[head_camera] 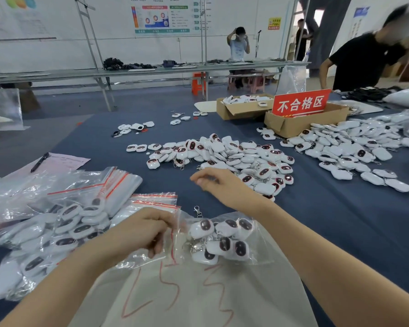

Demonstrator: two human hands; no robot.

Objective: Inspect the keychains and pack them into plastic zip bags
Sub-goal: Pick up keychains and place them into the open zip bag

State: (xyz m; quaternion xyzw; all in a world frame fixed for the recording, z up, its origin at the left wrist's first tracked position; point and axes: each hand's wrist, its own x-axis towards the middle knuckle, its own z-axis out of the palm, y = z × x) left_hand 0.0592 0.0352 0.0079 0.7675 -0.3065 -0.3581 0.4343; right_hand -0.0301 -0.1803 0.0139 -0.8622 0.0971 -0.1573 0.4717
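Plastic on cloth
Keychains [222, 153] are seen in smooth glossy plastic, the six-o'clock zip bag [260, 252] in crinkled clear film, the table cover [340, 220] in matt cloth.

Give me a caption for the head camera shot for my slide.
Left hand grips a zip bag of keychains; right hand hovers beside the loose keychain pile.

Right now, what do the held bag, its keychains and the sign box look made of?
Bag: thin clear plastic film, glossy and crinkled, red zip strip. Keychains: white shells, probably hard plastic, smooth sheen; silvery clasps, likely metal. Box: brown cardboard, matte, folded flaps.
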